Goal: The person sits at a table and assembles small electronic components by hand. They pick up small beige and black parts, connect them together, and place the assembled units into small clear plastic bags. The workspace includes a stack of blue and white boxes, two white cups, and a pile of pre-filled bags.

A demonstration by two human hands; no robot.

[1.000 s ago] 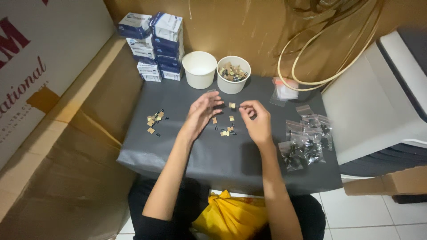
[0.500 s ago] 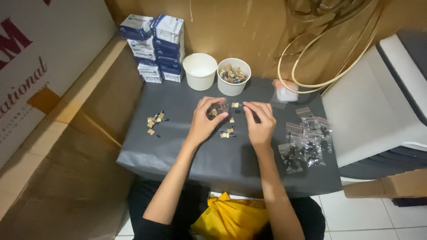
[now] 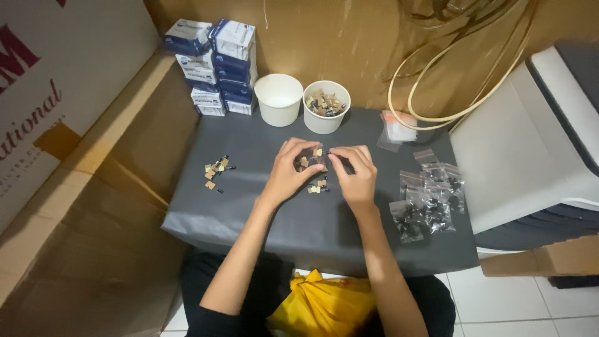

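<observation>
My left hand (image 3: 288, 168) and my right hand (image 3: 354, 175) meet over the middle of a grey table (image 3: 262, 212). Between their fingertips sit small tan and black parts (image 3: 310, 158); the left hand cups a few of them and the right pinches one at its fingertips. Under the hands lies a small cluster of the same parts (image 3: 317, 186). Another little pile of parts (image 3: 216, 170) rests to the left on the table.
At the back stand an empty white cup (image 3: 278, 100) and a white cup holding parts (image 3: 326, 106), beside stacked blue and white boxes (image 3: 215, 65). Several small clear bags with dark parts (image 3: 427, 200) lie at right. Cardboard boxes flank the left, a white machine (image 3: 530, 137) the right.
Both hands have drawn together at the table's middle; the left hand now curls around a few parts and the right fingertips touch them.
</observation>
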